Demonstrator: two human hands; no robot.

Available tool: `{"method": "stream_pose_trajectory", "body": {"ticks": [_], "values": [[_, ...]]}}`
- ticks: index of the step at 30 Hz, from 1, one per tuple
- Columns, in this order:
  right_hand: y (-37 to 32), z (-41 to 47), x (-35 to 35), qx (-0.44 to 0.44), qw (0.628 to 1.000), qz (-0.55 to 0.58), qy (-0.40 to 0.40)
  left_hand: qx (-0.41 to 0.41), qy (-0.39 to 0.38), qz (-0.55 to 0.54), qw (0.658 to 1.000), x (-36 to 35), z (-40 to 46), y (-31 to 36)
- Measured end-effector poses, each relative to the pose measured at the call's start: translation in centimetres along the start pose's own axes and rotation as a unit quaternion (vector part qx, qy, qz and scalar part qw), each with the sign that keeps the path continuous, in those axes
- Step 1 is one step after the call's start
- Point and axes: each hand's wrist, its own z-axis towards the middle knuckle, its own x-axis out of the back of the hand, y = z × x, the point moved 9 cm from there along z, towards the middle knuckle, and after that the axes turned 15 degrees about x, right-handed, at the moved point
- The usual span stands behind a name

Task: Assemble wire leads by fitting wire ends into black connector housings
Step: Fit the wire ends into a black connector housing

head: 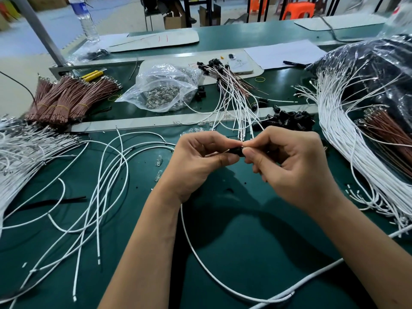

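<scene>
Head view: both hands meet above the middle of the green bench (pixel 223 241). The left hand (pixel 196 161) pinches a black connector housing (pixel 236 151); the right hand (pixel 296 166) pinches at its end, and what it grips is too small to tell. One white wire (pixel 189 239) loops beneath the wrists. Loose white wires (pixel 107 186) sprawl toward the left edge. Behind the hands lie a heap of black housings (pixel 289 120), one clear bag of metal parts (pixel 162 88) and bundled brown wires (pixel 66 97). A thick white wire bundle (pixel 347 141) crowds the right edge.
</scene>
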Motion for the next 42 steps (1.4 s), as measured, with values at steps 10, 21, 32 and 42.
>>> {"method": "stream_pose_trajectory", "body": {"ticks": [10,21,32,42], "values": [[2.1,-1.2,-0.7,-0.068,0.996,0.039,0.031,-0.011,0.044,0.051,0.998,0.0,0.1,0.2],[1.6,-0.8,-0.7,-0.039,0.998,-0.04,-0.03,0.023,0.031,0.062,0.997,-0.1,0.2,-0.4],[1.8,-0.8,-1.0,-0.05,0.997,0.033,-0.043,0.03,0.05,0.063,0.996,0.3,-0.2,-0.1],[3.0,-0.8,-1.3,-0.098,0.983,0.128,-0.083,0.027,0.029,0.075,0.996,-0.4,-0.5,0.1]]}}
